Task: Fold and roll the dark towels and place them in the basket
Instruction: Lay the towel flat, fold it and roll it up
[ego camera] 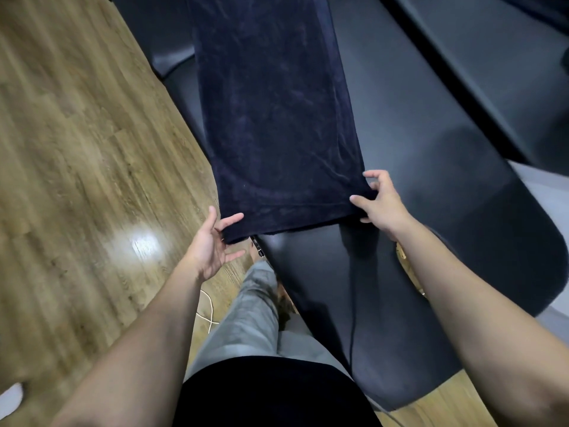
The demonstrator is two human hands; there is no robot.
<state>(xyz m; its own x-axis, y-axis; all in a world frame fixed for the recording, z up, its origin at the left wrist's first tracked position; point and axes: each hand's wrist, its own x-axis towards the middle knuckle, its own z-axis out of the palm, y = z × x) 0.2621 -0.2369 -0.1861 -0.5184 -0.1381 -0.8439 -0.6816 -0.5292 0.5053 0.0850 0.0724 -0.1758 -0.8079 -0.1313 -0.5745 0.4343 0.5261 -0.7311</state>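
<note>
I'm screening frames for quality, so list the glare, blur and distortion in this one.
Head view: a bright white glare patch on the brown wood-plank floor; the floor's planks smear with motion blur at left; wide-angle bending curves the long black padded bench; the dark navy terry towel stays fairly sharp but dim.

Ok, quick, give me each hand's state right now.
Left hand: pinching the near left corner of the dark navy terry towel lying on the black padded bench.
Right hand: gripping the towel's near right corner.

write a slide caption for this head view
Both hands, left hand and right hand, hold the near corners of a dark towel spread along a black padded bench.
</note>
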